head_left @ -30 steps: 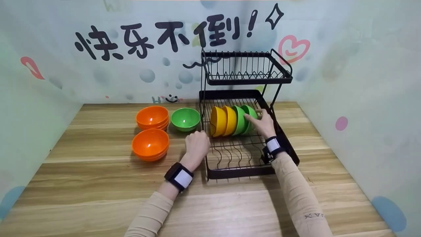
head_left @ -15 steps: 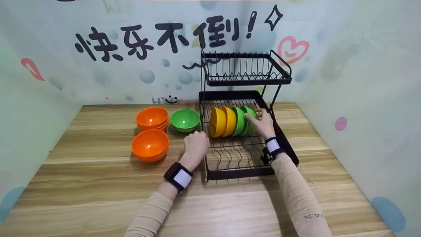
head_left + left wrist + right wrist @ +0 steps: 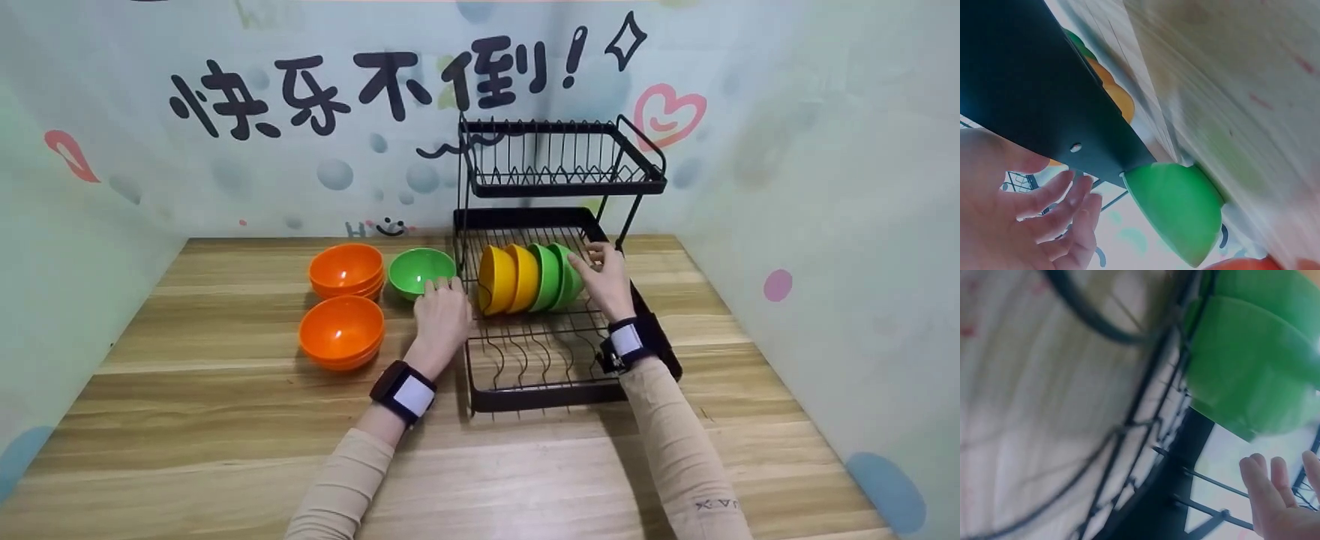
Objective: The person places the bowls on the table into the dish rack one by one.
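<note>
Two yellow bowls (image 3: 498,279) and two green bowls (image 3: 568,279) stand on edge in a row on the lower tier of the black dish rack (image 3: 517,397). My right hand (image 3: 609,283) is just right of the last green bowl, its fingers spread; the right wrist view shows a gap between fingers and bowl (image 3: 1252,371). Beside the rack's left rail, my left hand (image 3: 442,319) holds nothing, its fingers loosely bent. In the head view its fingertips overlap the near rim of a green bowl (image 3: 417,264) on the table, while the left wrist view shows them apart from that bowl (image 3: 1176,211).
To the left on the wooden table (image 3: 225,420) are two stacks of orange bowls, a back stack (image 3: 345,266) and a front stack (image 3: 341,330). The upper rack tier (image 3: 570,187) overhangs the back of the lower one. A printed wall (image 3: 270,180) encloses the table.
My left hand has moved forward toward the green bowl on the table, its fingers loosening from a fist. My right hand has drawn slightly right, away from the last green bowl in the rack.
</note>
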`<action>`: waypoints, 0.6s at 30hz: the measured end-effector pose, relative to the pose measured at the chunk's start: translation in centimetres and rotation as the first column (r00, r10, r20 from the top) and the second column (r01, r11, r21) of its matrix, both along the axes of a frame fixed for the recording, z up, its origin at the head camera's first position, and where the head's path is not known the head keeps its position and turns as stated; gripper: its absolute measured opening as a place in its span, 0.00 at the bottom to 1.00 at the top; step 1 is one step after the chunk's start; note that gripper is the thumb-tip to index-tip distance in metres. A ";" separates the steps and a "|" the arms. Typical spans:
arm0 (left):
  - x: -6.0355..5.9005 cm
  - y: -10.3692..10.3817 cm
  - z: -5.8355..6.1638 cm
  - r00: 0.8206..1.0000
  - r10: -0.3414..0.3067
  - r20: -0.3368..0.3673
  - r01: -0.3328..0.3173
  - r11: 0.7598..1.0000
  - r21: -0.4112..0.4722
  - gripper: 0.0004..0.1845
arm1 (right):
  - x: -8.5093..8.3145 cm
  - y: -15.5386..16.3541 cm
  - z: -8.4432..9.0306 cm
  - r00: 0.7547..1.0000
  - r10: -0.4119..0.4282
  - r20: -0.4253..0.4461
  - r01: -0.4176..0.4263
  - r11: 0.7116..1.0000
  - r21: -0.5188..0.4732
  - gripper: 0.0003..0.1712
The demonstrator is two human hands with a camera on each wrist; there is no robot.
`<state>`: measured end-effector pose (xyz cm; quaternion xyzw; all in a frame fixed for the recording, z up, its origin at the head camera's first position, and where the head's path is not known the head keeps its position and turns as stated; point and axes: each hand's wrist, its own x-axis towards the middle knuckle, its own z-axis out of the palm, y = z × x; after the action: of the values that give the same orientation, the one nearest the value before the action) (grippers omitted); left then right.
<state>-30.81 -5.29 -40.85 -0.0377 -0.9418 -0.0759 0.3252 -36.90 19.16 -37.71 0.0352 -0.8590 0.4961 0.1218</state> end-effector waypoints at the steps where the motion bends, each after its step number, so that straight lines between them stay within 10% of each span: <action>1: -0.2 -0.1 0.0 1.000 -0.003 -0.008 0.003 1.000 -0.004 0.12 | 0.1 0.1 0.1 1.000 -0.003 -0.003 0.003 1.000 -0.008 0.32; 18: -2.2 -2.6 -0.5 0.997 0.014 0.073 -0.007 0.995 -0.097 0.13 | 1.3 0.2 1.1 0.998 0.004 -0.067 -0.003 1.000 0.019 0.28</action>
<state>-33.01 -7.88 -41.34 -0.0455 -0.9559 -0.0300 0.2884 -35.64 19.33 -36.59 0.0545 -0.8589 0.4868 0.1494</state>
